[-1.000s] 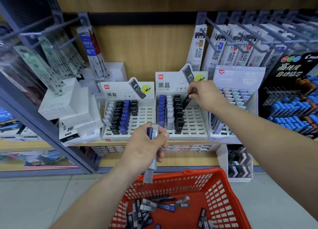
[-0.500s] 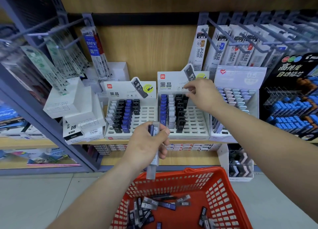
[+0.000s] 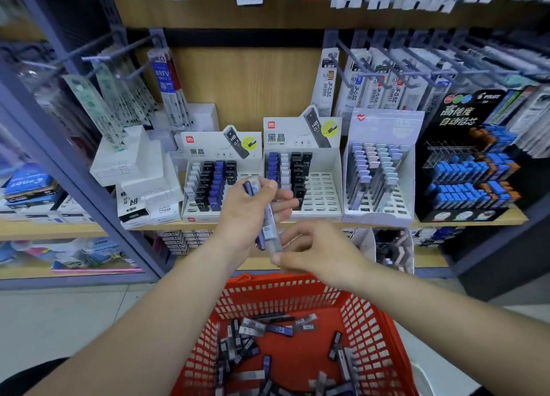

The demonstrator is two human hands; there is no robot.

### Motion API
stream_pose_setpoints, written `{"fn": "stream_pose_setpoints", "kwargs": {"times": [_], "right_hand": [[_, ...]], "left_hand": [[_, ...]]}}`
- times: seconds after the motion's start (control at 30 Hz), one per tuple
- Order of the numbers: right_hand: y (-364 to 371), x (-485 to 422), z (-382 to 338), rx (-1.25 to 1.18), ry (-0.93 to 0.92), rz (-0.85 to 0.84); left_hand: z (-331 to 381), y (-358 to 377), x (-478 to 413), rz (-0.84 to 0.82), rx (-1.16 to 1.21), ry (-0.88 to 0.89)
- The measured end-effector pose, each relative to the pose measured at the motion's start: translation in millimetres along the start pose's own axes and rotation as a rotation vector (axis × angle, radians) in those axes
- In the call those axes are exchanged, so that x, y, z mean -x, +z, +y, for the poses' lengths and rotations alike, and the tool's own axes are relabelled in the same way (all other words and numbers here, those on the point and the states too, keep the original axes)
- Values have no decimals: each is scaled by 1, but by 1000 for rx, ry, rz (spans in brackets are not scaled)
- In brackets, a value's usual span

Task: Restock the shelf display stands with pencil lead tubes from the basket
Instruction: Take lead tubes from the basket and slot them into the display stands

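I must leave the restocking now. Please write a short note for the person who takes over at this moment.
Left grip holds a few tubes. Right grip pinches the lower end of the clear tube among them.
Red basket is below the grips, with many loose tubes inside.
Done: left stand and middle stand are partly filled.
Left: empty slots on the middle stand's right side; place the held tubes, then the basket's.

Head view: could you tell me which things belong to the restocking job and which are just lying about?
Job: held tubes, left hand gripping them, right hand pinching their end, red basket, loose tubes in it, left HB stand, middle HB stand.
Lying about: hanging refill packs, pastel stand, black Pilot display, white boxes.
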State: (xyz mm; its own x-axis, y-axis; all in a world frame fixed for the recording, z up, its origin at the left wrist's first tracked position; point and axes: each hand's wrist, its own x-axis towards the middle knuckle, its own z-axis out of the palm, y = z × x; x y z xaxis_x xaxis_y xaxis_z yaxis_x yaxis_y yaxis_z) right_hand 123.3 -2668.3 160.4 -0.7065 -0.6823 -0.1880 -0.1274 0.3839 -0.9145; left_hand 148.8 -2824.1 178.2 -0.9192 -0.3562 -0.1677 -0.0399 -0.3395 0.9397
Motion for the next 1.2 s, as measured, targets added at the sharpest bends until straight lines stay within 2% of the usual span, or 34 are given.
{"fn": "stream_pose_setpoints", "kwargs": {"times": [0.1,0.23,0.33,0.5,0.67,0.87,0.97,1.03,1.2], "right_hand": [[0,-1,-2,-30,-38,4],[-9,-5,0,-140,-13,53],[-20,-7,2,-293,-3,99],[-40,-18,7,-355,-48,250],[-53,-24,10,-24,-80,90],[-51,-25,12,93,-32,-129],[-55,-25,13,91,-18,-162],[-59,-27,15,76,-19,-100],[-64,-48,11,-18,-50,204]], "left_hand": [[2,-1,2,8,22,28],[4,-12,0,38,-74,69],[3,-18,3,18,-178,34],[-6,-16,10,-29,-401,-31],[-17,-14,10,-74,-507,-25],[-22,-20,3,-24,-540,-5],[-22,-26,-1,13,-553,-52],[-22,-31,-2,23,-537,-96],[-22,-44,2,-33,-520,-154]]}}
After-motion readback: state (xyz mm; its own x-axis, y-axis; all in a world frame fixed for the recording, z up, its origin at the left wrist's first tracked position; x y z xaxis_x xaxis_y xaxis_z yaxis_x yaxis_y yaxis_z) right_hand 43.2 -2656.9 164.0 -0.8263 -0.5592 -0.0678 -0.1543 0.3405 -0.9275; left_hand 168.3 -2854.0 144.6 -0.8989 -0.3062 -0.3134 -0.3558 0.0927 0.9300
